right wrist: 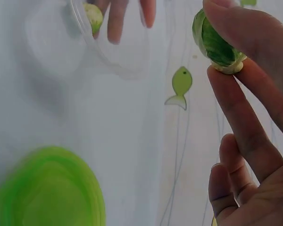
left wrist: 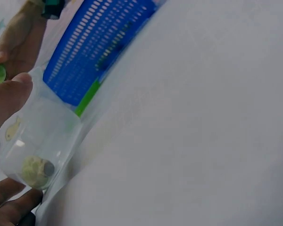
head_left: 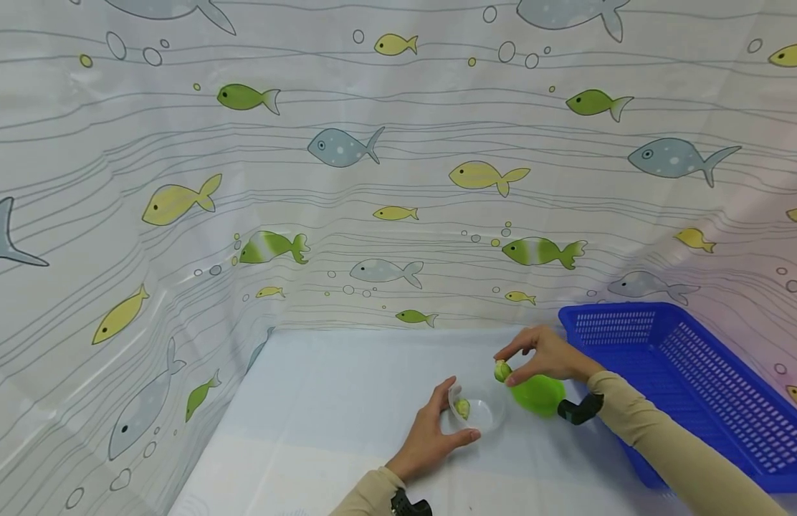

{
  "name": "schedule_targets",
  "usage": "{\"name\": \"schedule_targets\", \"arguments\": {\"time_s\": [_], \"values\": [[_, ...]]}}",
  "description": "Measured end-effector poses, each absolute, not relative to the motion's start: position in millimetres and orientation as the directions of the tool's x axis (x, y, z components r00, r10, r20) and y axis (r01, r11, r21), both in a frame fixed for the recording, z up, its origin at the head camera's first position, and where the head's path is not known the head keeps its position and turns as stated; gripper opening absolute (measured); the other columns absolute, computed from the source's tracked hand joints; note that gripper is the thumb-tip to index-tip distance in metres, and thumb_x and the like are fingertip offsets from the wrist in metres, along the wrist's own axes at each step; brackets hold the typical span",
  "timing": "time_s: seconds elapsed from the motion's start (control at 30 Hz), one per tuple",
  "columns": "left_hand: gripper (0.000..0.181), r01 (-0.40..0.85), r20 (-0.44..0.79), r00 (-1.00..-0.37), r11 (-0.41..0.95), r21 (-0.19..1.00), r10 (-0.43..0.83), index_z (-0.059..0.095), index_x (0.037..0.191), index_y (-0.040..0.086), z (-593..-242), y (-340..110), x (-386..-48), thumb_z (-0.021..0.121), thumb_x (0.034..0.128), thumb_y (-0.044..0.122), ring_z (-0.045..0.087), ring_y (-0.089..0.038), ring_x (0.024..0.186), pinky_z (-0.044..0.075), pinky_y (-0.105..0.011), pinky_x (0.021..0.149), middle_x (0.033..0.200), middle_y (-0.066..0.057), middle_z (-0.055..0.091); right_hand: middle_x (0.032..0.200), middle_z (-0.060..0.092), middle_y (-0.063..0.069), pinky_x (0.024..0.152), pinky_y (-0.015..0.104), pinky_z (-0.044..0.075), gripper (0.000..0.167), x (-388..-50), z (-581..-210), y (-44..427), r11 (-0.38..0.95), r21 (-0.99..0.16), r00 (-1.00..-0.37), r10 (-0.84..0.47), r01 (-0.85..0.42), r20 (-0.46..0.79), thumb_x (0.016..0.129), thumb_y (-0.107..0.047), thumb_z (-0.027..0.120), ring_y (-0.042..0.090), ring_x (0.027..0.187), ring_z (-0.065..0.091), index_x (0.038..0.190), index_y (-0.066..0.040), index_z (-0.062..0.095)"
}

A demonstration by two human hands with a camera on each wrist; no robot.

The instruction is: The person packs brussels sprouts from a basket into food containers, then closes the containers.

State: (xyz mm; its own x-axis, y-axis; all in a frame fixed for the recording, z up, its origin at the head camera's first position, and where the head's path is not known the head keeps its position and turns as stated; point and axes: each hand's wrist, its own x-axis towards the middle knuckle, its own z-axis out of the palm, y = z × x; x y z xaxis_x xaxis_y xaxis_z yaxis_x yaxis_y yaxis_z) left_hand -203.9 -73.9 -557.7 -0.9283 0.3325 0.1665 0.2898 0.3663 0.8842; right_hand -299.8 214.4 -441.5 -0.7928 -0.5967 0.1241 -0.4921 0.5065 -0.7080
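A clear plastic container (head_left: 489, 417) stands on the white surface with one pale green sprout (head_left: 462, 408) inside. The left hand (head_left: 431, 433) grips its side, thumb at the near edge and fingers at the far edge. In the left wrist view the sprout (left wrist: 36, 171) lies at the bottom of the transparent container (left wrist: 42, 127). Above and right of the container, the right hand (head_left: 545, 356) pinches another Brussels sprout (head_left: 502, 370). The right wrist view shows that sprout (right wrist: 218, 42) between the thumb and fingertips of the right hand (right wrist: 254, 103).
A bright green bowl (head_left: 542, 395) sits under the right hand, beside the clear container. The large blue perforated basket (head_left: 656, 373) stands at the right, partly behind the right forearm. A fish-patterned sheet (head_left: 347, 236) hangs at the back and sides of the white surface.
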Motion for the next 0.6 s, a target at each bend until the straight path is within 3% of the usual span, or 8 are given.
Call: {"name": "schedule_targets", "arguments": {"time_s": [0.17, 0.27, 0.4, 0.6], "values": [[0.096, 0.302, 0.18, -0.926, 0.363, 0.882, 0.333, 0.029, 0.167, 0.02, -558.4, -74.4, -204.7, 0.083, 0.0919, 0.046, 0.056, -0.025, 0.143, 0.046, -0.049, 0.117, 0.162, -0.007, 0.052, 0.105, 0.079, -0.014, 0.087, 0.034, 0.045, 0.036, -295.9, -448.7, 198.7, 0.519, -0.688, -0.779, -0.618, -0.507, 0.108, 0.074, -0.038, 0.097, 0.023, 0.105, 0.064, 0.108, -0.03, 0.086], [0.095, 0.308, 0.188, -0.924, 0.356, 0.882, 0.334, 0.029, 0.167, 0.021, -559.0, -75.0, -204.7, 0.083, 0.0917, 0.045, 0.056, -0.025, 0.143, 0.046, -0.047, 0.117, 0.161, -0.007, 0.053, 0.103, 0.078, -0.016, 0.088, 0.036, 0.045, 0.036, -293.6, -454.0, 191.8, 0.532, -0.676, -0.772, -0.629, -0.511, 0.088, 0.074, -0.039, 0.098, 0.02, 0.104, 0.063, 0.107, -0.034, 0.085], [0.096, 0.313, 0.192, -0.922, 0.352, 0.882, 0.338, 0.029, 0.167, 0.021, -559.4, -74.9, -204.8, 0.083, 0.0917, 0.046, 0.056, -0.025, 0.143, 0.046, -0.047, 0.118, 0.161, -0.007, 0.053, 0.101, 0.077, -0.017, 0.089, 0.043, 0.046, 0.034, -290.1, -459.1, 183.1, 0.545, -0.672, -0.776, -0.626, -0.501, 0.07, 0.073, -0.036, 0.099, 0.014, 0.1, 0.059, 0.104, -0.034, 0.085], [0.097, 0.322, 0.198, -0.919, 0.361, 0.875, 0.341, 0.028, 0.167, 0.019, -560.5, -75.5, -204.8, 0.082, 0.092, 0.047, 0.055, -0.025, 0.144, 0.045, -0.049, 0.118, 0.161, -0.007, 0.052, 0.099, 0.071, -0.012, 0.089, 0.046, 0.046, 0.038, -284.4, -465.7, 171.0, 0.559, -0.662, -0.78, -0.623, -0.499, 0.063, 0.069, -0.031, 0.101, 0.032, 0.104, 0.056, 0.103, -0.025, 0.087]]}}
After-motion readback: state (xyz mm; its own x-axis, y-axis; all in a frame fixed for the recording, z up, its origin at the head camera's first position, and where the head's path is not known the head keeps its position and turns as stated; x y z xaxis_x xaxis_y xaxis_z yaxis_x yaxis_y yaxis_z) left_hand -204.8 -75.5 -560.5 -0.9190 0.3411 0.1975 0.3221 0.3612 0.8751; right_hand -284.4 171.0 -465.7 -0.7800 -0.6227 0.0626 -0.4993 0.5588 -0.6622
